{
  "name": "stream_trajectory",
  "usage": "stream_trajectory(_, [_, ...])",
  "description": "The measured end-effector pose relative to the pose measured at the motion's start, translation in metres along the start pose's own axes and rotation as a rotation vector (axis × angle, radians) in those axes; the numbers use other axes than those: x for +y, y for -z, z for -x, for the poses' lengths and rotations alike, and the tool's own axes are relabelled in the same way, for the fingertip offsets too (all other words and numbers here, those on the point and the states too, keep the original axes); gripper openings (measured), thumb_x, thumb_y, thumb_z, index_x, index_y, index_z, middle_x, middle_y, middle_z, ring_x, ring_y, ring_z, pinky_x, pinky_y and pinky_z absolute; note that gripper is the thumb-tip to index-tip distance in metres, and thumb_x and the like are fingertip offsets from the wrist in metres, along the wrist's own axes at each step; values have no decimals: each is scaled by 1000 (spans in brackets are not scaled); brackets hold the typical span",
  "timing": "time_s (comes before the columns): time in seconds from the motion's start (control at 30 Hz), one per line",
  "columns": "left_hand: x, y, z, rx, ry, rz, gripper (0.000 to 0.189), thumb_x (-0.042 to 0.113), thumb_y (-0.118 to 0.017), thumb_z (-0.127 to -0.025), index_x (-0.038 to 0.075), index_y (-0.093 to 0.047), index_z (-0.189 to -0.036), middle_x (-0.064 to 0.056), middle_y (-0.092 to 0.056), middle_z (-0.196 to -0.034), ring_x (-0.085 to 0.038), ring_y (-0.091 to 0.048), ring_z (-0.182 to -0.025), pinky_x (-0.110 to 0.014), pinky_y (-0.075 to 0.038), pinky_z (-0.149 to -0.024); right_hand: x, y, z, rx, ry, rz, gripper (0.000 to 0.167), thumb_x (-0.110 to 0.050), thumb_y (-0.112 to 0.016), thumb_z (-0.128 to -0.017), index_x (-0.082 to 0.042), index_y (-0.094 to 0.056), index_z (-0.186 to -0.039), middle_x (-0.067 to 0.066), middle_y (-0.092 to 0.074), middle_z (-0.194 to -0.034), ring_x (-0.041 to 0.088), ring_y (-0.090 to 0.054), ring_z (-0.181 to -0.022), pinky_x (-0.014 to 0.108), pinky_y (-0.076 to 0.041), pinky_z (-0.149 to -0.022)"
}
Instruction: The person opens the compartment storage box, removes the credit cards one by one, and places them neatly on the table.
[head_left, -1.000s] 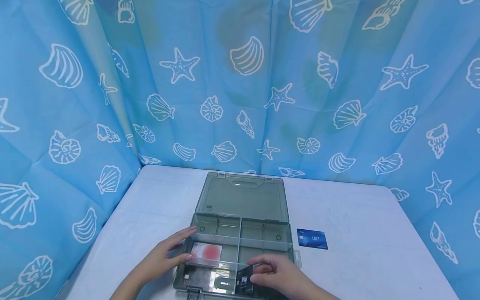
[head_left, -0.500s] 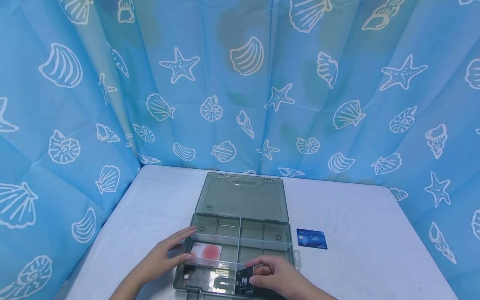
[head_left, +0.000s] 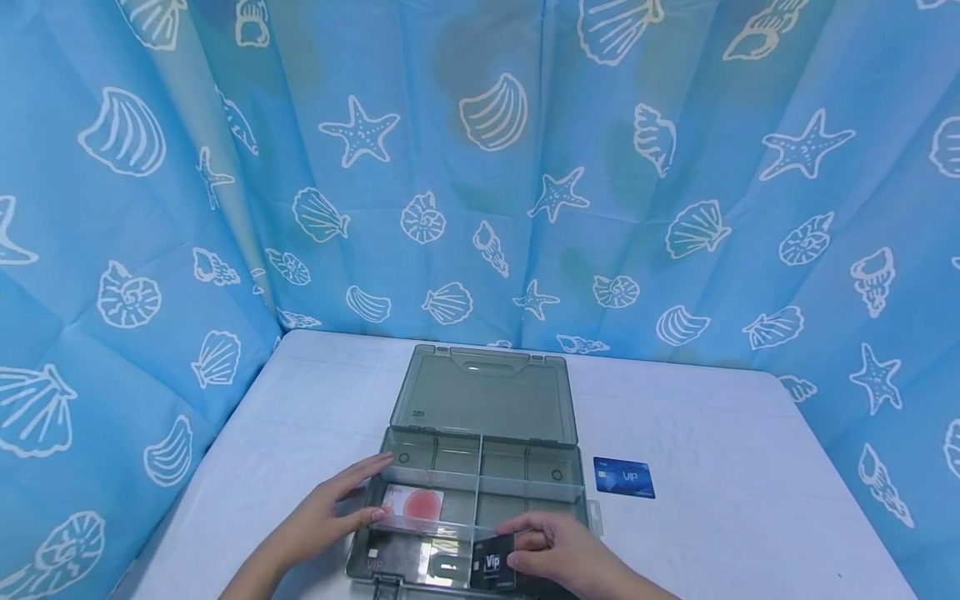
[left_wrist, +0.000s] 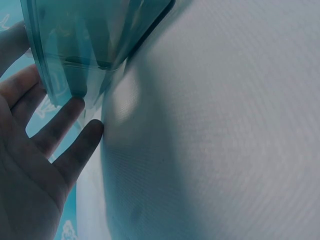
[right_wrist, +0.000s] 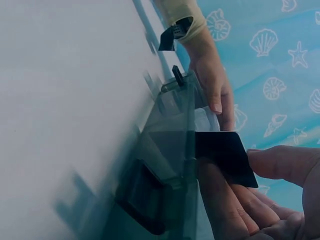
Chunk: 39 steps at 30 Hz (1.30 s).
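Observation:
A grey see-through plastic box (head_left: 528, 508) with dividers lies on the table, its lid (head_left: 487, 398) folded back. My right hand (head_left: 558, 550) pinches a black "Vip" card (head_left: 493, 560) between thumb and fingers, partly inside the front right compartment. In the right wrist view the black card (right_wrist: 225, 152) sticks up above the box rim, tilted. My left hand (head_left: 322, 518) rests against the box's left side with fingers spread; the left wrist view has its fingertips (left_wrist: 75, 104) right at the wall. A white card with a red circle (head_left: 417, 505) lies in the middle left compartment.
A dark "VIP" card (head_left: 386, 560) lies in the front left compartment. To the right of the box, a blue VIP card (head_left: 624, 477) lies on the white tabletop (head_left: 720, 533). Behind the table hangs a blue curtain (head_left: 450, 167) with shell prints.
The black card has turned so its printed face shows wider, and its right edge has shifted slightly right with my right hand. My left hand and the box have stayed put.

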<state>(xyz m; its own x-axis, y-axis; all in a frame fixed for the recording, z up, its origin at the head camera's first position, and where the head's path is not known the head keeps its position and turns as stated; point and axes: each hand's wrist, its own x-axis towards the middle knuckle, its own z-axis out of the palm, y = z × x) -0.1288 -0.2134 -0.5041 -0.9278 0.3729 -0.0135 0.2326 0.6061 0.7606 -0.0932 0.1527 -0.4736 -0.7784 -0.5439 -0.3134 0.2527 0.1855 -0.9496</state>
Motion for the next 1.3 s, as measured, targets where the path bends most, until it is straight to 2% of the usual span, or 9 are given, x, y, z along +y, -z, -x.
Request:
stream_trajectory(0.2, [0,0,-1,-1,13,4,69,44,-73,-93,19,-49,-153,-6,-43,-159,-39,-35,-147,-64,-35,-115,-1,4,3,2,20,-61,41,-1,-66,-92,12,-58,-130,20,-74,-106,25,-72,-95,36,-65,-74])
stream_trajectory(0.47, [0,0,-1,-11,21,14,70,44,-73,-93,19,-48,-153,-6,-43,-159,-39,-34,-148,-64,-34,-115,-4,6,9,12,-7,-50,40,-3,-66,-92,7,-60,-131,13,-74,-92,15,-70,-69,26,-63,-63])
stream_trajectory(0.77, [0,-1,-1,-11,30,20,70,44,-73,-93,19,-48,-153,-6,-42,-160,-39,-35,-147,-63,-37,-114,-1,11,12,67,-32,-16,41,-2,-64,-93,6,-60,-132,13,-75,-97,20,-71,-75,27,-63,-62])
stream_trajectory(1.3, [1,-2,-1,3,37,3,70,45,-73,-92,21,-48,-153,-6,-42,-159,-39,-34,-148,-63,-35,-115,-3,23,22,112,-31,16,38,-2,-62,-96,4,-60,-133,12,-75,-99,22,-70,-84,25,-60,-59])
